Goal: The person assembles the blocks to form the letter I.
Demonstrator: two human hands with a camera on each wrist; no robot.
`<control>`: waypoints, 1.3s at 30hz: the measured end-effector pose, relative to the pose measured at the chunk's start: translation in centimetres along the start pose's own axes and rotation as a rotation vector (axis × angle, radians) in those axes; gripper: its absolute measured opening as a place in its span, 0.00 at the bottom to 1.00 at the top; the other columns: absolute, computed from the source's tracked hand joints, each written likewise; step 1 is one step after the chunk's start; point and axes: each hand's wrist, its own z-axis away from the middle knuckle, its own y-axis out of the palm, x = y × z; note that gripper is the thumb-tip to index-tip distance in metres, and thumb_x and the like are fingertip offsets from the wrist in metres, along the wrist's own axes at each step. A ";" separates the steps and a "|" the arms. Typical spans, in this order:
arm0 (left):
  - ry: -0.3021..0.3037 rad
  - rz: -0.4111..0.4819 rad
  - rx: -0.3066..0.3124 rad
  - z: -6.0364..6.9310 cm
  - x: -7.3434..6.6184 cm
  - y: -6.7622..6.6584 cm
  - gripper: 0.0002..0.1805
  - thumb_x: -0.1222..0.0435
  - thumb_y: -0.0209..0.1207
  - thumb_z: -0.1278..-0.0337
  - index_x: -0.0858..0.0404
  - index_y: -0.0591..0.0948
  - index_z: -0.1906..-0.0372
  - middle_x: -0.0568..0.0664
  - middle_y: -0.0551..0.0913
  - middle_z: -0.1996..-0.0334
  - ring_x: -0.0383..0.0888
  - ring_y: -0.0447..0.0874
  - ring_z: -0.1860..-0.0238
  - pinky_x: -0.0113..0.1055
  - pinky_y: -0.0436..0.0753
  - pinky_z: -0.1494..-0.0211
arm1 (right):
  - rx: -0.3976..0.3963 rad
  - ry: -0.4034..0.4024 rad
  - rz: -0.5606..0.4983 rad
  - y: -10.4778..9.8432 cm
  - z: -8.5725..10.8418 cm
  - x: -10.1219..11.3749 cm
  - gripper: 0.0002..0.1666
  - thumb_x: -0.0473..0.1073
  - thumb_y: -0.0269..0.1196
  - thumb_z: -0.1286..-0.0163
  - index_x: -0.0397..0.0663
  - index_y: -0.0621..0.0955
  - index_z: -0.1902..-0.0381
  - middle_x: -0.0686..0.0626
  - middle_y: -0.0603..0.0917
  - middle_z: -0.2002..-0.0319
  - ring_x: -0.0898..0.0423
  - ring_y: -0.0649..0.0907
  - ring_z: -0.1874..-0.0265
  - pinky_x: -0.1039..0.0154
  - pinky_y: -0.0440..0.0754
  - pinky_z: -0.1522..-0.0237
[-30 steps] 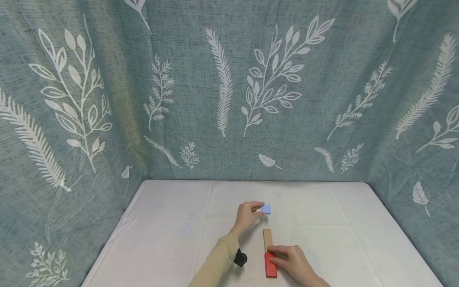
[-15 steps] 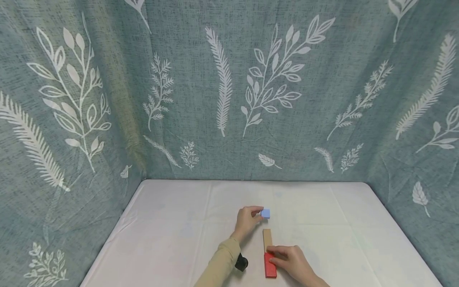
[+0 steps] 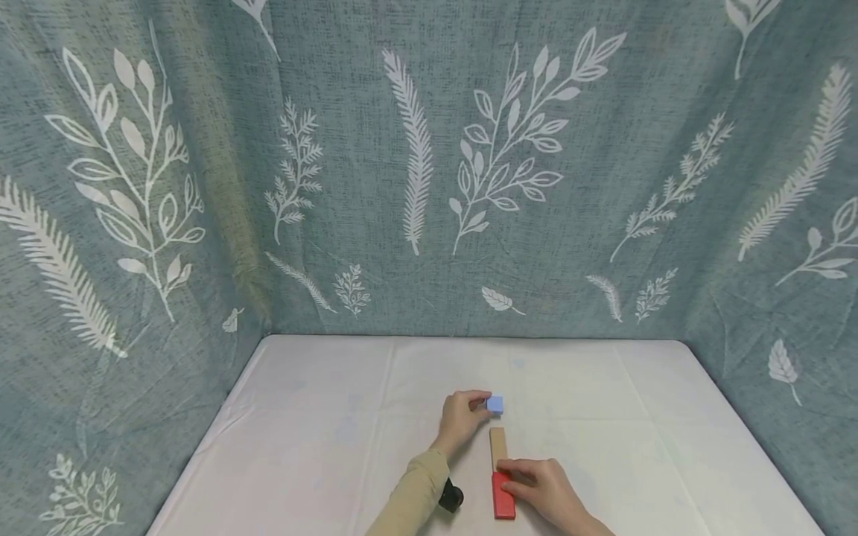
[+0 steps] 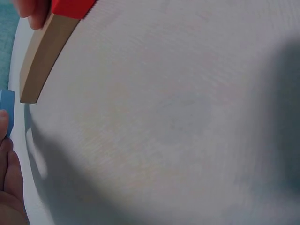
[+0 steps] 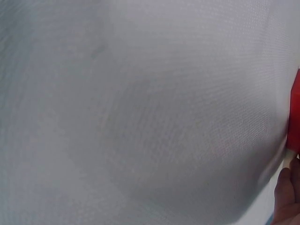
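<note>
My left hand [image 3: 459,420] pinches a small light-blue block [image 3: 494,405] between thumb and fingertips, just beyond the far end of a tan wooden block [image 3: 497,445]. A gap shows between the blue block [image 4: 6,112] and the wooden block [image 4: 47,58] in the left wrist view. The near end of the wooden block meets a red block [image 3: 503,499], and both lie in one line pointing away from me. Fingers and thumb of my right hand [image 3: 548,487] grip the red block near that joint. Only an edge of the red block [image 5: 294,117] appears in the right wrist view.
A white cloth covers the table [image 3: 322,417]. Behind and along the sides hangs a teal curtain [image 3: 375,186] with white leaf prints. The black wrist camera [image 3: 451,497] shows under my left forearm, left of the red block.
My left hand has drawn the blue block toward me, closer to the wooden block's far end. The right hand stays in place on the red block.
</note>
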 end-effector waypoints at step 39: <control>-0.035 -0.071 -0.011 0.6 0.2 0.7 0.14 0.75 0.67 0.57 0.69 0.85 0.59 0.59 0.87 0.59 0.53 0.86 0.53 0.44 0.84 0.48 | 0.015 0.055 -0.025 -0.1 0.1 0.1 0.19 0.44 0.68 0.41 0.45 0.85 0.52 0.50 0.87 0.54 0.55 0.84 0.50 0.63 0.85 0.51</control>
